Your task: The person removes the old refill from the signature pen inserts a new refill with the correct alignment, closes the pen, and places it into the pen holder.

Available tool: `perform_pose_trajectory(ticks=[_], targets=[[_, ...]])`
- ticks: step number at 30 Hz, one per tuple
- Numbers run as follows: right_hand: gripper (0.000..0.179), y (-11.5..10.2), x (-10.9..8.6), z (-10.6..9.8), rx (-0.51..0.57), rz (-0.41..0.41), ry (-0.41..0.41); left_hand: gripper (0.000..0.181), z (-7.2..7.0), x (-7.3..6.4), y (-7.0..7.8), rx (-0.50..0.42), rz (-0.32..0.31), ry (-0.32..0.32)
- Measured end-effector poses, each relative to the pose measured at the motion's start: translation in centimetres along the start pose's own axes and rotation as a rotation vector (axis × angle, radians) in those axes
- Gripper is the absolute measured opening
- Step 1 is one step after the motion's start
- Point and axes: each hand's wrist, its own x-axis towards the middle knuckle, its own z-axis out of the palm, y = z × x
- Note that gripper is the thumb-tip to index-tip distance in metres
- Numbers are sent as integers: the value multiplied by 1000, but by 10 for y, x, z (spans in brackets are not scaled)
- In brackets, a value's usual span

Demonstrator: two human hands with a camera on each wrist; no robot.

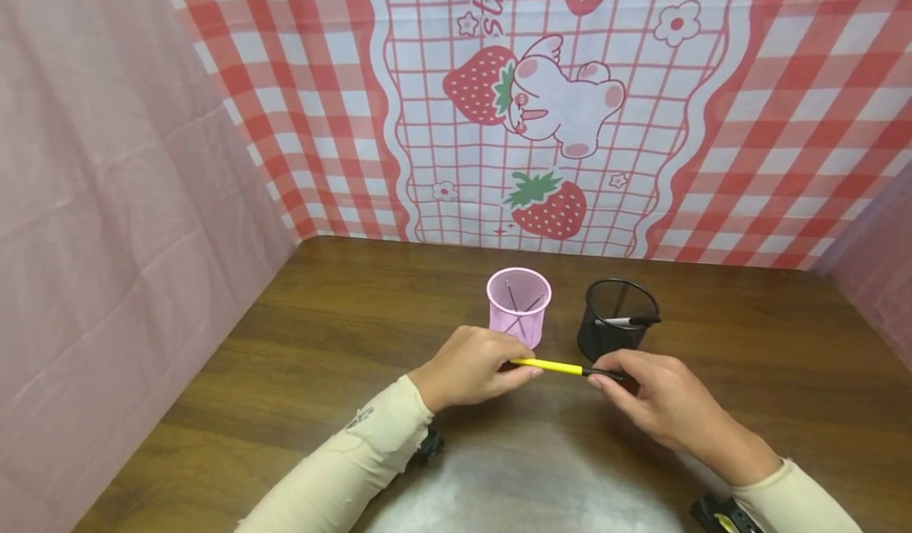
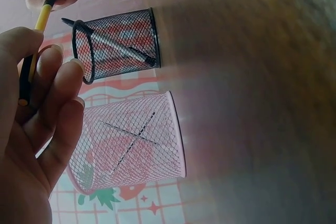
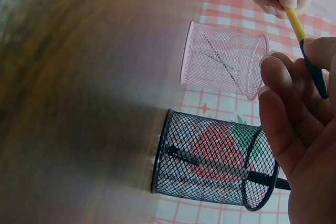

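Note:
A yellow pen with black ends (image 1: 559, 367) lies almost level between both hands, in front of two mesh pen cups. My left hand (image 1: 473, 367) pinches one end between thumb and fingers. At the other end, my right hand (image 1: 663, 398) pinches the black cap. Behind the left hand stands the pink mesh pen cup (image 1: 518, 290), with thin dark sticks crossed inside it. Close behind the right hand is the black mesh pen cup (image 2: 123, 41). A white and black pen (image 1: 616, 322) leans in that cup, its black end poking past the rim.
Both cups stand upright on a brown wood-grain table (image 1: 313, 327). A red and white strawberry-print cloth (image 1: 427, 105) hangs at the table's back edge. Pink cloth (image 1: 100, 200) hangs along the left side, and more pink cloth (image 1: 876, 232) is at the right.

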Motion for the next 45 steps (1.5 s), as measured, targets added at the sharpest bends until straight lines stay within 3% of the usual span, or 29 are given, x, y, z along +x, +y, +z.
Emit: perform_pose_trajectory(ticks=[7,12,21,26,29,34,40,45], targets=[[21,-1,1,1,2,-2,-9,13,-1,0,0,1,-11,-17],[10,-1,1,1,-1,-4,-4,11,0,0,0,-12,-10,-16],[11,-1,0,2,11,-1,7,11,-1,2,2,-27,-6,-24],[29,-2,1,2,-2,-4,4,12,0,1,1,-33,-6,-34],[31,-1,2,2,-4,-4,4,11,-1,1,1,-42,-4,-30],[13,-1,3,2,26,-1,-10,10,-1,0,1,-48,4,-28],[37,-3,3,2,26,37,-29,10,-1,0,1,-64,30,-15],[34,-5,0,1,17,124,-72,9,0,1,2,-85,49,-8]])
